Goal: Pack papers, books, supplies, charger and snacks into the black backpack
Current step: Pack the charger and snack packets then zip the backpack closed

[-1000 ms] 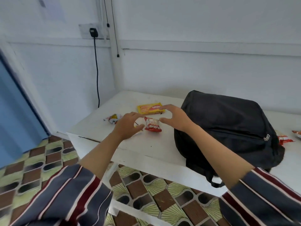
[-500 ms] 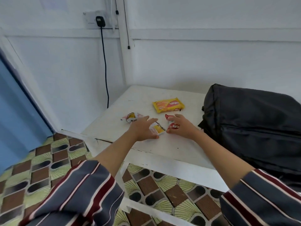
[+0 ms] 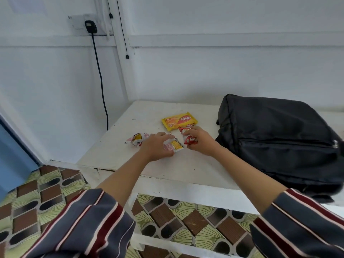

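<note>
On the white worktop (image 3: pixel 115 151), the left hand (image 3: pixel 155 147) curls its fingers over a small yellow-and-white snack packet (image 3: pixel 176 146), and the right hand (image 3: pixel 200 141) pinches a red snack packet (image 3: pixel 189 139) just beside it. The two hands sit close together but not touching. A yellow biscuit pack (image 3: pixel 179 121) lies flat just behind them, and another crumpled packet (image 3: pixel 135 140) rests left of the left hand. The black backpack (image 3: pixel 279 142) lies on the worktop to the right, zips closed. A charger (image 3: pixel 90 26) is plugged into the wall socket
</note>
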Demonstrator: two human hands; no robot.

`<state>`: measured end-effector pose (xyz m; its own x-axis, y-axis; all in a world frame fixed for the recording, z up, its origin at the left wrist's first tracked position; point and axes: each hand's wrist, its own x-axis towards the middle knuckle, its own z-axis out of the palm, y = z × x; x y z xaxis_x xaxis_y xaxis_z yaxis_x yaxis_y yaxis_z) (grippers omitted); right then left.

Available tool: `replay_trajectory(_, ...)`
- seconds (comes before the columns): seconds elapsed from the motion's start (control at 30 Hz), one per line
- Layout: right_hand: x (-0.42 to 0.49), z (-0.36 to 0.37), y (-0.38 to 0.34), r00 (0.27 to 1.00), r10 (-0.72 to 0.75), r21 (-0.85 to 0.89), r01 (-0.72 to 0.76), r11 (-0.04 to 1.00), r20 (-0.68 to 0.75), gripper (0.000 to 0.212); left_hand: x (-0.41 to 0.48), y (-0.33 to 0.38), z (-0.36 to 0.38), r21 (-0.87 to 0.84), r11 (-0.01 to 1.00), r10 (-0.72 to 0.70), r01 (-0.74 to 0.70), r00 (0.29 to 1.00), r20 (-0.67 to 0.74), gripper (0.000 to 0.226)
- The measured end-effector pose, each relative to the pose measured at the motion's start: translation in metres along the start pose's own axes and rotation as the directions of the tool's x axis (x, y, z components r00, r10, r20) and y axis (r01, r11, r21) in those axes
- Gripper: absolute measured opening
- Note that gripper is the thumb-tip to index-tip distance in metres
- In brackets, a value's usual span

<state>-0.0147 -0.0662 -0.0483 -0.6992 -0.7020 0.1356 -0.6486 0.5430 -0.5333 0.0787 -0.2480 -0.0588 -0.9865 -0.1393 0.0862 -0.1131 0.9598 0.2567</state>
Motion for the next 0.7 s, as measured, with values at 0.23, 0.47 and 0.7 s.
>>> replay_trajectory(0.23, -0.017, -0.072, 0.004, 0.99, -0.041, -0.068, 0.032, 0.997, -0.134, 0.048, 0.026, 0.056, -0.029, -0.088, 0.993, 0.059, -0.077, 0.979, -0.194, 0.077)
replay_trajectory(0.47, -0.06, -0.14, 0.046, 0.971, 0.023, -0.094, -0.046, 0.994, -0.239, 0.049, 0.057, 0.134, -0.04, -0.112, 0.962, 0.218, -0.25, 0.945, -0.243, 0.073)
replay_trajectory(0.7, -0.097, -0.191, 0.1, 0.965, 0.113, -0.089, -0.138, 0.986, -0.237, 0.058, 0.087, 0.21, -0.024, -0.097, 0.926, 0.337, -0.365, 0.915, -0.222, 0.066)
